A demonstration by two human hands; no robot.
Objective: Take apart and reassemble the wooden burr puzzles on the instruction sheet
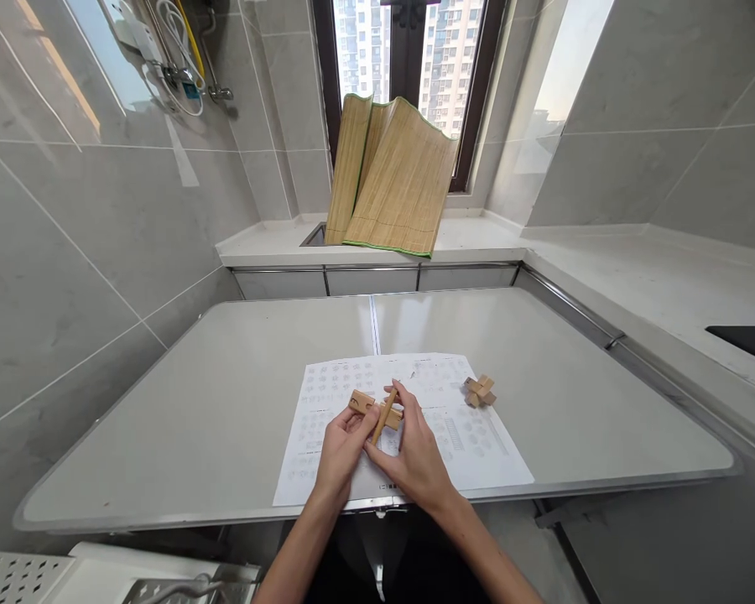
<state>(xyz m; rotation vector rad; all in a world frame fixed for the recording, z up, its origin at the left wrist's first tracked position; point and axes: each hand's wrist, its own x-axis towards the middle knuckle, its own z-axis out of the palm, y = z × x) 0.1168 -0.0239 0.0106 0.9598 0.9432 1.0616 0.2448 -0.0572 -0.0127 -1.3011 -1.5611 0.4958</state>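
Both hands meet over a printed instruction sheet (459, 445) on a grey folding table (226, 403). My left hand (340, 449) pinches a notched wooden puzzle piece (361, 401) that lies across the sheet. My right hand (415, 453) grips a slim wooden stick (385, 413) tilted across that notched piece, the two touching in a cross. An assembled wooden burr puzzle (480, 391) rests on the sheet's right edge, apart from both hands.
A folded bamboo mat (390, 176) leans against the window on the white counter (478, 239) behind the table. Tiled walls close in left and right. A dark hob (748, 340) sits in the right counter. A perforated white tray (13, 575) lies at lower left.
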